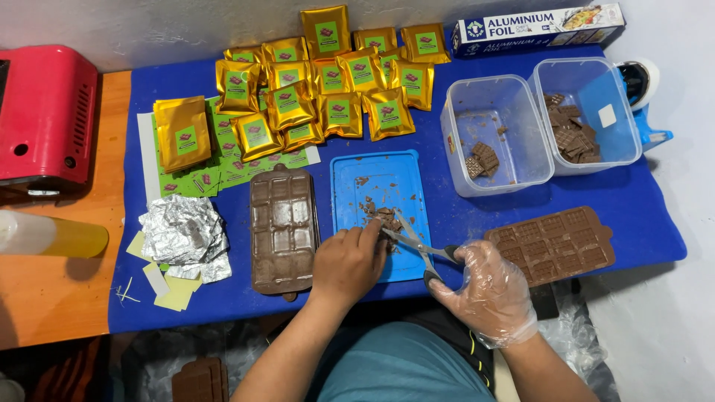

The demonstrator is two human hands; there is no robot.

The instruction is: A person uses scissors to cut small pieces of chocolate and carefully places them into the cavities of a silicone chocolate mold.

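A blue mat [633, 201] covers the work table against a pale wall, with a strip of bare orange wood to the left. On the mat lies a flat blue plastic lid [380, 186] used as a cutting board. At its near edge the bare left hand [346, 264] pinches a small piece of brown chocolate [386, 218], fingertips curled round it. The right hand [488, 290], in a thin clear plastic glove, is closed through the handles of a pair of metal scissors [413, 242], whose blades are parted around the piece.

To trim well, I would judge that the fingertips should stay back from the blades, the piece should be held low over the lid so crumbs land there, and each snip should be short, since thin chocolate likely cracks under a long cut.

A brown silicone bar mould [283, 227] lies just left of the lid; a second brown mould [555, 244] sits to the right. Beyond are two clear plastic tubs [521, 156] holding chocolate pieces, a spread of gold foil pouches with green labels [335, 89], crumpled silver foil [185, 234], and a long box of kitchen foil [536, 28].
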